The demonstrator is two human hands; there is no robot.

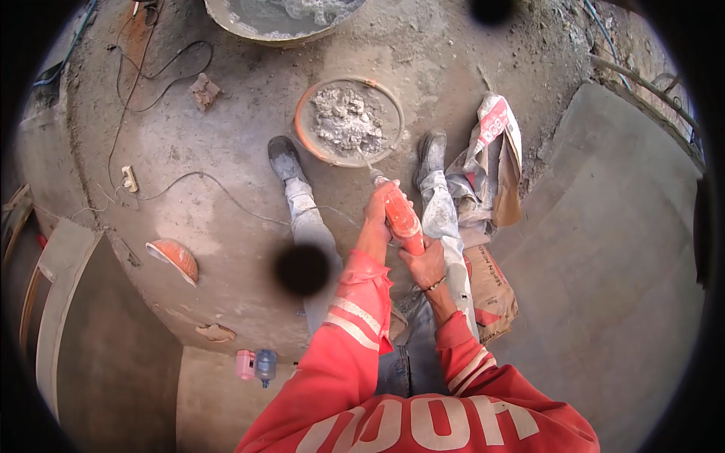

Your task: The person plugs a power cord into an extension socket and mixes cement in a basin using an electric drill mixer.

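An orange-red power drill (403, 222), dusted with grey, is held in both of my hands. My left hand (377, 205) wraps around its front end near the chuck. Behind it, my right hand (427, 262) grips the rear of the body, with a bracelet at the wrist. A thin shaft runs from the drill into a round orange-rimmed basin (302, 130) on the floor. Lumpy grey wet mix (347, 121) fills the middle of the basin. The shaft's lower end is hidden in or behind the mix.
A large tub of cloudy water (283, 38) stands beyond the basin. A torn paper sack (510, 151) and a brown cement bag (491, 291) lie to my right. To the left are a cord with a socket block (130, 179), an orange bowl (174, 260) and a blue bottle (264, 366).
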